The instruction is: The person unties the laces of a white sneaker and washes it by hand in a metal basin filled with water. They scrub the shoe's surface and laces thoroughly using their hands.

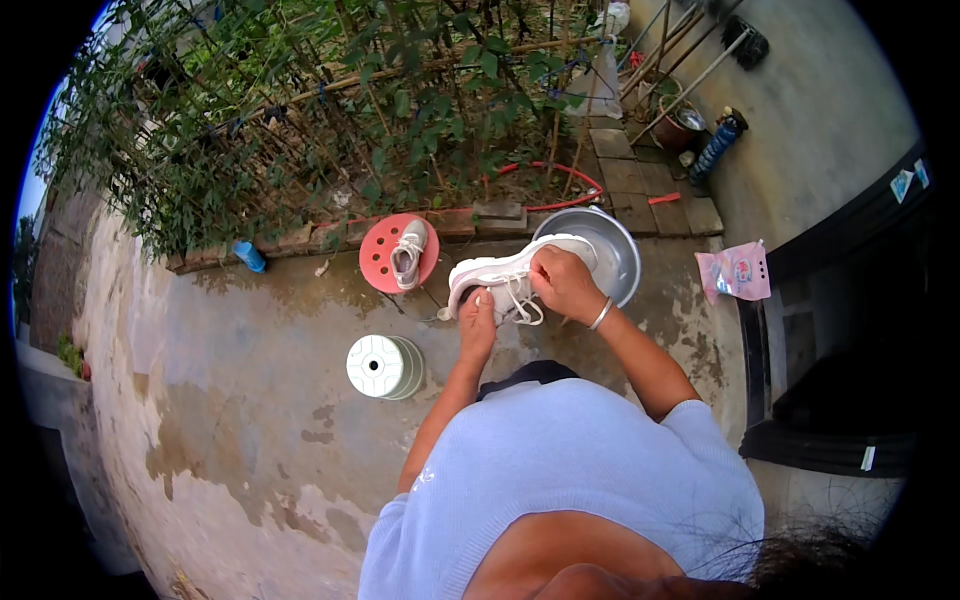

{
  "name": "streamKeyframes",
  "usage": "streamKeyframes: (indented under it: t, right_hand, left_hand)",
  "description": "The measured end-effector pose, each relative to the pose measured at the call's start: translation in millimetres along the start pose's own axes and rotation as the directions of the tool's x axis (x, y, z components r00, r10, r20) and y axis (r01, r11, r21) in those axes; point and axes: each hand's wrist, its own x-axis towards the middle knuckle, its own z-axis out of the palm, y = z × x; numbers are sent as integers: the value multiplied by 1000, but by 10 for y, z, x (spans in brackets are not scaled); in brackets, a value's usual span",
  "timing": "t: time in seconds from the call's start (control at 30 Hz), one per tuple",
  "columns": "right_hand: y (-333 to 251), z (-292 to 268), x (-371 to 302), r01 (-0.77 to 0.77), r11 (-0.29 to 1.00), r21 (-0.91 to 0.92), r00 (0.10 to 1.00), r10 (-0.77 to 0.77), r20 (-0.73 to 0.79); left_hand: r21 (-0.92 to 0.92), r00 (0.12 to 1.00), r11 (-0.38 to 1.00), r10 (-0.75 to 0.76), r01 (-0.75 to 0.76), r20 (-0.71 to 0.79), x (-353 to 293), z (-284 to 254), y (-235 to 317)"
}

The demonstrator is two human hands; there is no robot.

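Observation:
A white sneaker (492, 270) with loose white laces is held up in front of me, its toe pointing right over a metal basin (622, 262). My left hand (477, 322) grips it at the heel and the ankle opening, thumb on the collar. My right hand (566, 284) is closed at the laces near the front of the shoe; its fingertips are partly hidden, so whether it pinches a lace or the upper I cannot make out. A second light sneaker (408, 256) rests on a round red stool (376, 262) with holes, left of the basin.
A pale green plastic stool (380, 366) stands on the wet concrete to my left. A blue cup (249, 257) lies by the brick edging (290, 240) of the planted bed. At right are a pink bag (735, 272) by the doorway and a blue bottle-like object (716, 148) near the wall.

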Motion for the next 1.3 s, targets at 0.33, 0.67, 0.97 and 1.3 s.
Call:
streamKeyframes:
  t: [0.33, 0.67, 0.97, 1.3]
  right_hand:
    - [-56, 136, -228, -7, 993, 119, 974, 34, -224]
    - [38, 460, -357, -314, 911, 269, 932, 350, -95]
    - [118, 206, -277, -640, 110, 760, 716, 445, 538]
    - [-37, 565, -316, -322, 774, 546, 861, 479, -171]
  left_hand:
    - [-537, 961, 803, -268, 259, 63, -2, 79, 88]
    - [-322, 990, 937, -112, 134, 86, -48, 36, -110]
    - [-482, 984, 859, -176, 173, 39, 32, -149, -150]
    - [-631, 913, 672, -371, 388, 166, -48, -41, 11]
